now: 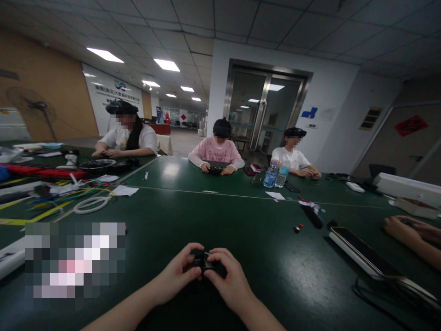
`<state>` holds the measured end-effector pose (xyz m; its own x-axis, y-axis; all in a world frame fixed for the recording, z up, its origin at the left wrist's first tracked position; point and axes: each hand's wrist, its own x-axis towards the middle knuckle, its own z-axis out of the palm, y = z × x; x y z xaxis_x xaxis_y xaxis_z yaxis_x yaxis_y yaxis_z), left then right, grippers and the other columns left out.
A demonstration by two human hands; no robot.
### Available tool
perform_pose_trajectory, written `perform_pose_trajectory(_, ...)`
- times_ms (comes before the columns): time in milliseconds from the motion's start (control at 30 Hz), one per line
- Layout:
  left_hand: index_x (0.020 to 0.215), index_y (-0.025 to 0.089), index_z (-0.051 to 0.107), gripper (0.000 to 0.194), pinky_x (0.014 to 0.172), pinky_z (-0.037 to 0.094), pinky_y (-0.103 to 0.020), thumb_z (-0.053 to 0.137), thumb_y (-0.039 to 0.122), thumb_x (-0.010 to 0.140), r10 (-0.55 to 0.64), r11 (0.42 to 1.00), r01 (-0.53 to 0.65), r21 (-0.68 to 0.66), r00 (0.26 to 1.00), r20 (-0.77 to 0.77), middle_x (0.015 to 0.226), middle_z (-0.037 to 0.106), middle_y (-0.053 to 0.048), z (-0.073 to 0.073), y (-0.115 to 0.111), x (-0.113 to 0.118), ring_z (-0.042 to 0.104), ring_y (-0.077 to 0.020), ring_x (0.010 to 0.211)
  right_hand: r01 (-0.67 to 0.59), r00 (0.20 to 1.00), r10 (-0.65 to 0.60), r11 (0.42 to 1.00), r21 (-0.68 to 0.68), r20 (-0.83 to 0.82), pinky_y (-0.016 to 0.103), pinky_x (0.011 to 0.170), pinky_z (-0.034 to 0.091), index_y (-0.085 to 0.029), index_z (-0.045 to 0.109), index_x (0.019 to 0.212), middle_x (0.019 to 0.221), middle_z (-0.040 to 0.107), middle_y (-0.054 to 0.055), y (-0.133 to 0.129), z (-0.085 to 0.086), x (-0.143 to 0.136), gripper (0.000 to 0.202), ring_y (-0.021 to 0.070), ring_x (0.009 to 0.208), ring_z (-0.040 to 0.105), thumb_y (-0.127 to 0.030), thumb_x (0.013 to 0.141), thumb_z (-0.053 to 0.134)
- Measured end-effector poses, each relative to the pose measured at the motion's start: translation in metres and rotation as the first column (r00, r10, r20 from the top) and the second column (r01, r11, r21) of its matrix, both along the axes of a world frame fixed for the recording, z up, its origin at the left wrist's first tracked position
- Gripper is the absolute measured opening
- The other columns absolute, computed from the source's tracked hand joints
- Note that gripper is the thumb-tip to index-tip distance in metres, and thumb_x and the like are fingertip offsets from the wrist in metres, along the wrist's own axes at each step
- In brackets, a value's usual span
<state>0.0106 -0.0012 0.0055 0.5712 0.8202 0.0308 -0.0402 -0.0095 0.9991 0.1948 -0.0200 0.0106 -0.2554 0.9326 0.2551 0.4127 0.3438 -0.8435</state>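
Near the front of the dark green table (165, 220), my left hand (181, 271) and my right hand (229, 271) meet around a small black device (204, 261). It looks like a dark plastic part with a lighter patch; its exact kind is too small and dark to make out. My left hand's thumb and fingers pinch its left side. From the other side, my right thumb and forefinger close on it. The fingers cover much of its surface, and its underside is hidden.
Two water bottles (276, 174) stand toward the back. A phone-like slab (367, 250) and black cables (382, 299) lie at right, near another person's hands (409, 230). Wires and a coiled white cable (91, 204) clutter the left. Several people sit across the table.
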Motion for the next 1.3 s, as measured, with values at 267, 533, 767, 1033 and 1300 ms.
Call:
perform_pose_trajectory(267,0.115,0.025,0.035,0.047,0.076,0.041,-0.036,0.059,0.036,0.076,-0.006,1.0,0.007,-0.012,1.0,0.02,0.1,0.057,-0.005,0.0006,-0.0002,-0.0001,0.055,-0.0163,0.08,-0.003,1.0,0.003,1.0,-0.004,-0.022,0.036,0.087,0.044,-0.025,0.06,0.09,0.106,0.056,0.003,-0.0005,0.0007,-0.001,0.02,0.0199,0.101,0.054,-0.016,0.072,0.062)
perform_pose_trajectory(533,0.112,0.024,0.037,0.04,0.076,0.042,-0.036,0.057,0.03,0.078,-0.002,1.0,0.002,-0.009,1.0,-0.012,0.097,0.058,-0.004,-0.0028,0.0014,-0.0022,0.055,-0.0158,0.08,-0.011,1.0,0.011,1.0,-0.005,0.0,0.037,0.088,0.044,-0.025,0.06,0.094,0.109,0.055,0.003,-0.002,0.0013,0.0008,0.022,0.0194,0.103,0.053,-0.018,0.073,0.061)
perform_pose_trajectory(767,0.113,0.024,0.037,0.044,0.072,0.041,-0.034,0.059,0.035,0.076,0.021,1.0,-0.021,0.01,1.0,-0.018,0.093,0.058,-0.003,-0.0059,0.0013,-0.0015,0.056,-0.0156,0.076,-0.004,1.0,0.005,0.999,0.036,-0.03,0.038,0.09,0.043,-0.023,0.062,0.09,0.106,0.057,0.005,0.0009,-0.002,-0.0009,0.021,0.0195,0.102,0.054,-0.015,0.072,0.062)
perform_pose_trajectory(1033,0.116,0.024,0.036,0.046,0.074,0.041,-0.035,0.058,0.034,0.077,0.015,1.0,-0.015,0.008,1.0,-0.011,0.094,0.057,-0.004,-0.0042,0.0012,-0.001,0.055,-0.0159,0.077,-0.005,1.0,0.005,1.0,0.023,-0.024,0.037,0.089,0.043,-0.025,0.062,0.092,0.106,0.056,0.003,0.0004,-0.0015,-0.0005,0.022,0.0195,0.102,0.054,-0.016,0.072,0.062)
perform_pose_trajectory(1300,0.117,0.024,0.034,0.047,0.075,0.042,-0.035,0.057,0.034,0.077,0.005,1.0,-0.005,0.001,1.0,-0.006,0.096,0.057,-0.004,-0.0014,0.0002,-0.0012,0.055,-0.0161,0.079,-0.008,1.0,0.008,1.0,0.0,-0.011,0.035,0.089,0.043,-0.025,0.062,0.092,0.108,0.056,0.003,-0.0008,0.0009,-0.0002,0.02,0.0191,0.103,0.053,-0.017,0.073,0.061)
